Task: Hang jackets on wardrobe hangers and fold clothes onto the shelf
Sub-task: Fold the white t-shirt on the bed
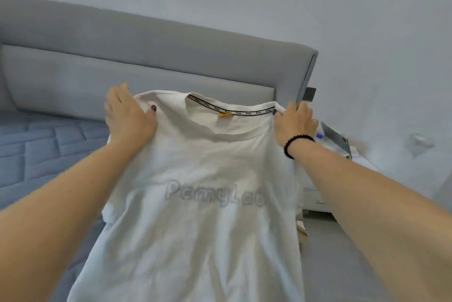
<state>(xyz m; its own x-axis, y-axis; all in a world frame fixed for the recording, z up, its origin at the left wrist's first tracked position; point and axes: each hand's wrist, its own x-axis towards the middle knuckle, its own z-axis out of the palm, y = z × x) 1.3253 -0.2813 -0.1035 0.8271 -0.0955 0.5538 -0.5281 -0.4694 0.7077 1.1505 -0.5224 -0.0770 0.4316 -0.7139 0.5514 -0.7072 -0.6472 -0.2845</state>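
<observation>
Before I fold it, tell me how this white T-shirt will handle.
Probably floppy: the white T-shirt sags in creases below the left hand and right hand gripping its shoulders. Likely light, since it hangs from those two grips alone. It should fold easily.

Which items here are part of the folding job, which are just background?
In the job: white T-shirt, left hand and right hand gripping its shoulders.
Background: grey headboard, blue mattress, white nightstand, bead bracelet.

Soft even daylight, slight motion blur, wide-angle edge distortion
</observation>
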